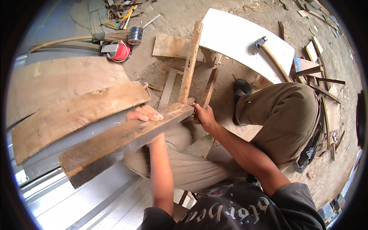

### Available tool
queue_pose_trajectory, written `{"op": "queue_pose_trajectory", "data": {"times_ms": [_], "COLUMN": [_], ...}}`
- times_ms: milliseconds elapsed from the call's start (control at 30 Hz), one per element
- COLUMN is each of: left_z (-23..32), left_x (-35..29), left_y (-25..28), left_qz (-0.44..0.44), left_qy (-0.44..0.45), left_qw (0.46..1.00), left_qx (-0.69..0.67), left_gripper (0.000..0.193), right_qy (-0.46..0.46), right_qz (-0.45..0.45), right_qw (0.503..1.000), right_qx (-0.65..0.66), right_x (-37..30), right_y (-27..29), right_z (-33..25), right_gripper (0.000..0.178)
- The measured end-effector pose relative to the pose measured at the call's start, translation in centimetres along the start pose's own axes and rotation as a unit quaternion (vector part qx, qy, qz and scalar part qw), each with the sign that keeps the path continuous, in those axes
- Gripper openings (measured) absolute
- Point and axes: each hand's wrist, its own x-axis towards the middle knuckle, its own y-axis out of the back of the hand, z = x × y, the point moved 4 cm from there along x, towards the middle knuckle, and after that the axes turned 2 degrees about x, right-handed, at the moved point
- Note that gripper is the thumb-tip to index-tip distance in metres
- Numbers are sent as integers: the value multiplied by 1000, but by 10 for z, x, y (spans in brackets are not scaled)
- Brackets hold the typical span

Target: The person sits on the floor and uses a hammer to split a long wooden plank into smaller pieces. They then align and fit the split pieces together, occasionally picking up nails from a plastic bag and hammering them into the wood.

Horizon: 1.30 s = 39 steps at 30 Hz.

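A long, thick wooden plank [115, 140] slants across in front of me, brown and worn on top with a dark side edge. From beneath, my left hand [145, 114] reaches round it, fingers closed over its far edge. My right hand [204, 117] is closed at the plank's right end, fingertips against the corner; its lower fingers are partly hidden. A narrow wooden batten [189, 65] runs away from that end, touching it or nearly so. Beyond my right hand stands another wooden strip [211, 88], tilted.
A hammer [273, 59] lies on a white board [237, 38] ahead. Wide wooden boards [76, 115] rest at left over grey metal sheeting. Farther back are a red pail [122, 51], a dark can [135, 35] and a broom [111, 36]. Scrap wood [324, 80] litters the right side.
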Motion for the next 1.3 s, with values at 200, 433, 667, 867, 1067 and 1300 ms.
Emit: {"op": "queue_pose_trajectory", "data": {"times_ms": [200, 433, 667, 867, 1067, 1300], "left_z": [1, 0, 0, 0, -3, -7], "left_x": [-2, 0, 1, -1, -2, -10], "left_y": [-4, -3, -1, 5, 3, 12], "left_qz": [-12, -17, 2, -5, 4, 32], "left_qy": [-12, -22, -14, -12, -11, 26], "left_qw": [999, 998, 999, 999, 1000, 998], "left_qx": [39, 51, 31, 34, 25, 40], "left_gripper": [32, 27, 26, 64, 90, 71], "right_qy": [15, 26, 109, 62, 54, 69], "right_qz": [35, 59, 136, 76, 62, 118], "right_qw": [999, 998, 984, 995, 996, 990], "right_qx": [3, 7, -36, -20, -18, -24], "right_x": [-6, 1, 19, 4, 1, 12], "right_y": [-1, -3, 1, -5, -3, 0], "right_z": [-1, -1, 4, -13, -10, 5], "right_gripper": [19, 16, 17, 28, 23, 23]}}
